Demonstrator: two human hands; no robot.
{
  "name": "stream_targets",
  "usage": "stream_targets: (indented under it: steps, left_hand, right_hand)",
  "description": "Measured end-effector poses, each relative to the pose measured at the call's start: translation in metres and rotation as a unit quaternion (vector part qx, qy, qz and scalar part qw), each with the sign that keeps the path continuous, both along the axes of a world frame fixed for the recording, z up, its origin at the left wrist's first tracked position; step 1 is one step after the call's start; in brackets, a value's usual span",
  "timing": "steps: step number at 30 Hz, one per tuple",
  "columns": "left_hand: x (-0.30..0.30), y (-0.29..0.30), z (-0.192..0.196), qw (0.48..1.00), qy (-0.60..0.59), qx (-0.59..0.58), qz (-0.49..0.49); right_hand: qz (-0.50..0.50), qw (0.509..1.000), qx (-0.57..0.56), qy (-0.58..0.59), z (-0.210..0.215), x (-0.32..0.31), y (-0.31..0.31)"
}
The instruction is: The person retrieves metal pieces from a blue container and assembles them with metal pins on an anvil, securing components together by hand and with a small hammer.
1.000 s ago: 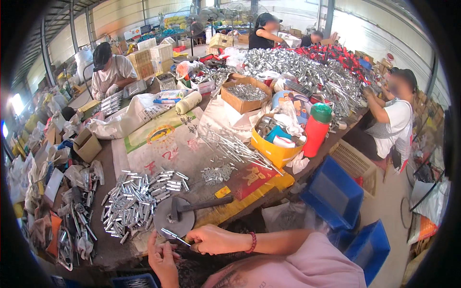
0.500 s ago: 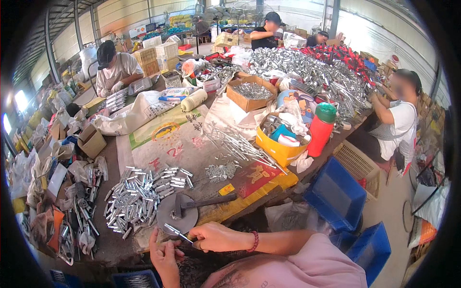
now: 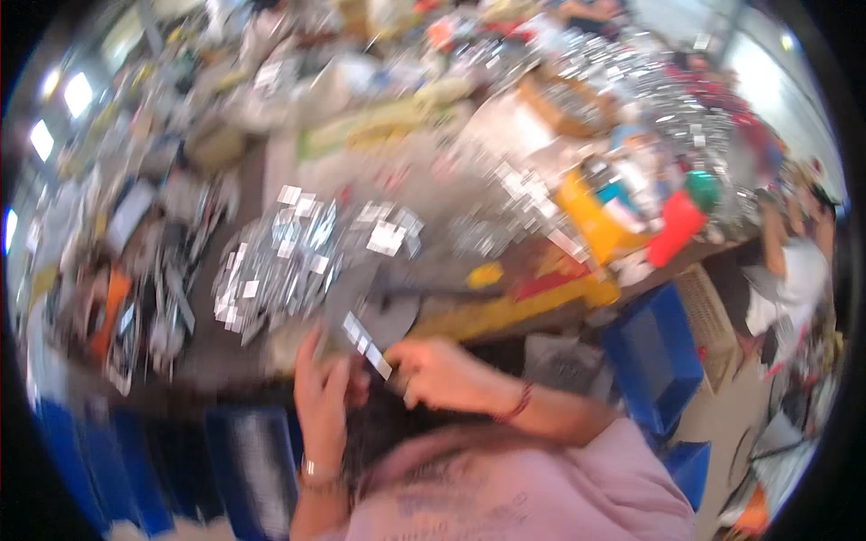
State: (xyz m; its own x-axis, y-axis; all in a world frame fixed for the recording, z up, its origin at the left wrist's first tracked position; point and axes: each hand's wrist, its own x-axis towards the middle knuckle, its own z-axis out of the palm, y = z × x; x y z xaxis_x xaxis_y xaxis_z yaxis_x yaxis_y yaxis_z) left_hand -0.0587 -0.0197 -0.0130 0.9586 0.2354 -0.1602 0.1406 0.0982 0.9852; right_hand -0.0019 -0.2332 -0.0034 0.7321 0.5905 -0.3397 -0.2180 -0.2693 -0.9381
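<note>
The picture is smeared by motion. My right hand [image 3: 451,377], a red beaded bracelet at its wrist, is closed on a thin shiny metal rod [image 3: 365,344] that points up and left. My left hand [image 3: 327,392] is just left of the rod, its fingers apart and nothing visible in them. Beyond the hands a round grey plate [image 3: 397,320] lies at the table's near edge. A hammer [image 3: 433,296] rests on it, its handle running to the right. Left of the plate is a heap of short metal sleeves [image 3: 289,257].
Small metal pieces [image 3: 483,233] and a yellow box [image 3: 595,221] of odds and ends lie farther right. Beside it is a red bottle [image 3: 677,225] with a green cap. Blue bins [image 3: 654,356] stand right of the table, others [image 3: 248,469] below left. A co-worker [image 3: 798,279] is at the right.
The whole view has tilted and swung, so the table appears higher and more blue bins show at the lower left. The rod stays in my right hand.
</note>
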Motion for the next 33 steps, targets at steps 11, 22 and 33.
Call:
stream_targets:
  steps: [11,22,33]
  left_hand:
    - [-0.001,0.008,-0.012,0.997,-0.005,-0.076,-0.005]
    - [-0.007,0.017,-0.013,0.996,0.017,-0.089,-0.022]
    - [-0.072,0.098,-0.042,0.988,0.003,-0.080,0.134]
  right_hand:
    - [-0.013,0.997,0.000,0.071,0.010,-0.008,0.011]
    - [-0.023,0.999,-0.042,-0.005,0.015,-0.031,0.028]
    - [-0.070,0.985,-0.023,-0.154,-0.003,-0.008,0.009]
